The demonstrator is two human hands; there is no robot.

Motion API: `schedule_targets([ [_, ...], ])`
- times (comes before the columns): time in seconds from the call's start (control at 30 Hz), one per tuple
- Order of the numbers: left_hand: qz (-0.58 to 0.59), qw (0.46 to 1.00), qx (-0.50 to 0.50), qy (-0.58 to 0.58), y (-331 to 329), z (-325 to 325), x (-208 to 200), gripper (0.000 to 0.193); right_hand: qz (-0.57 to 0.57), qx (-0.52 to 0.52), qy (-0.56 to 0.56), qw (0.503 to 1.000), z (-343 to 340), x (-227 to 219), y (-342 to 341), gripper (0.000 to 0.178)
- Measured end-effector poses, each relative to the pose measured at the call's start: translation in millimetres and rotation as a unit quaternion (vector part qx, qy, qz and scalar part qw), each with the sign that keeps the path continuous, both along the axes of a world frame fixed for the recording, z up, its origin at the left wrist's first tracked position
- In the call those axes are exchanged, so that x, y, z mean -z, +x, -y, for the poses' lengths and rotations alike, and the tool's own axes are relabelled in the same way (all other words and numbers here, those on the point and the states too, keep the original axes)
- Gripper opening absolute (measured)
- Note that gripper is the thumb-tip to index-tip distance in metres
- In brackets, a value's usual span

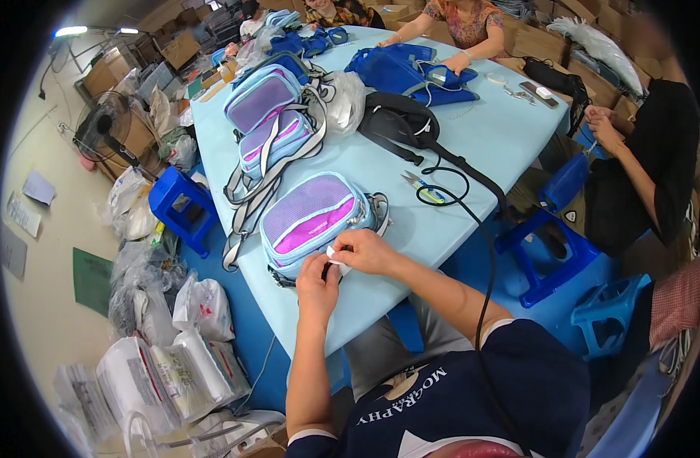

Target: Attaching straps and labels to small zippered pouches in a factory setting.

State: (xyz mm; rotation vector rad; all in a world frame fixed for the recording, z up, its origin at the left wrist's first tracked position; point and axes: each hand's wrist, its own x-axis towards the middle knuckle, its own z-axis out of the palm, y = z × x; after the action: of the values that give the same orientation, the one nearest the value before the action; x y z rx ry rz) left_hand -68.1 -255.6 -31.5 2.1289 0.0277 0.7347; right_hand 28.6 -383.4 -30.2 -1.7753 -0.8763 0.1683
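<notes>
A light blue and purple zippered bag [307, 200] lies on the table right in front of me. At its near edge both of my hands meet over a small white piece [332, 254], perhaps a tag or a bit of paper. My right hand [365, 253] pinches this piece between thumb and fingers. Close beside it, my left hand [318, 279] is closed with its fingertips against the bag's near edge; what lies between them is hidden. Scissors with yellow-green handles [428, 191] rest to the right of the bag.
Two similar bags [263, 99] with grey-white straps [267, 172] lie beyond. A black waist bag [400, 122] and a black cable [472, 217] are on the right. Co-workers handle blue fabric bags [396, 69] across the table [503, 145]. Blue stools [183, 202] stand beside it.
</notes>
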Motion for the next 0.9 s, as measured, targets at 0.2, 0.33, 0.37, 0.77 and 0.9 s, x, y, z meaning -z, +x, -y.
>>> schedule_targets([
  [0.2,0.055,0.940,-0.022,0.336,-6.9,1.5,3.8,0.012,-0.192,0.004,0.091,0.977,-0.1,16.0,-4.7,0.015],
  [0.33,0.050,0.926,-0.032,0.372,-13.7,0.4,10.6,0.014,-0.163,0.033,0.115,0.979,-10.5,34.2,-11.9,0.008],
  [0.37,0.069,0.942,-0.012,0.327,-11.8,-1.5,7.9,0.012,-0.156,0.024,0.139,0.978,-10.5,33.8,-9.4,0.008],
  [0.77,-0.073,0.988,-0.022,-0.132,28.7,-10.8,-8.8,0.010,-0.202,-0.031,0.067,0.977,0.9,15.6,-3.0,0.010],
  [0.9,-0.044,0.990,-0.034,-0.131,29.5,-8.9,-4.1,0.007,-0.148,-0.026,0.002,0.989,0.0,10.6,0.4,0.011],
])
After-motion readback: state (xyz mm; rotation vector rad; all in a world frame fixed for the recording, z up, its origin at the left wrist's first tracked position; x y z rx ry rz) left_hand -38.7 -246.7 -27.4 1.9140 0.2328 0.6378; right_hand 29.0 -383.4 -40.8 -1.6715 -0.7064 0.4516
